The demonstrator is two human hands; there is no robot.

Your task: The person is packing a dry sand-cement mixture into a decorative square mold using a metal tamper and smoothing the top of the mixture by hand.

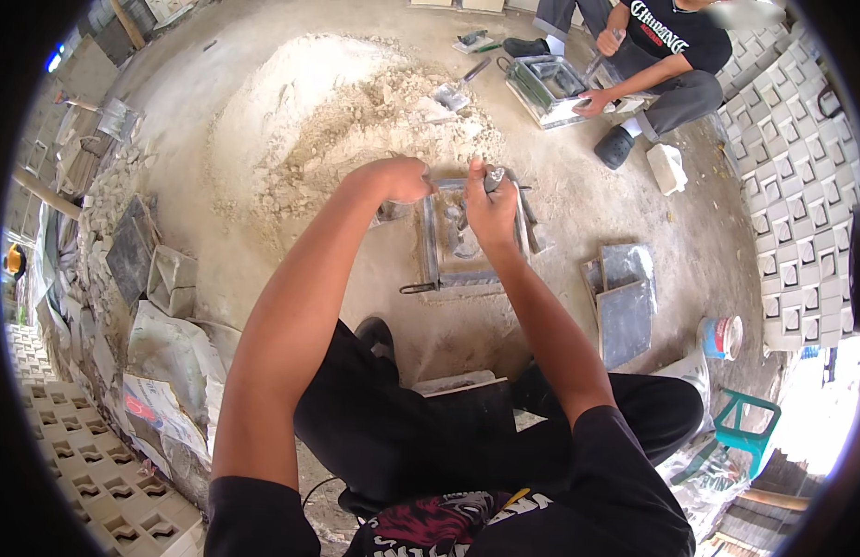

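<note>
A rectangular metal mould frame (432, 243) lies on the dusty floor in front of me, with pale powder and a grey shape inside. Over its far right part, my right hand (492, 212) is closed around an upright tool with a rounded silvery end (495, 174), thumb raised. The tool's lower part is hidden by the hand. My left hand (404, 180) is curled closed at the frame's far left corner. What its fingers hold, if anything, is hidden. Just below it shows a small greyish piece (391, 213), too unclear to name.
Beyond the frame rises a heap of pale powder (300, 93) with a trowel (453, 96) in it. At the far right, a co-worker (680, 42) handles another mould (552, 82). Dark plates (625, 316), a bucket (720, 337), a green stool (747, 429) and stacked blocks (796, 204) stand to the right.
</note>
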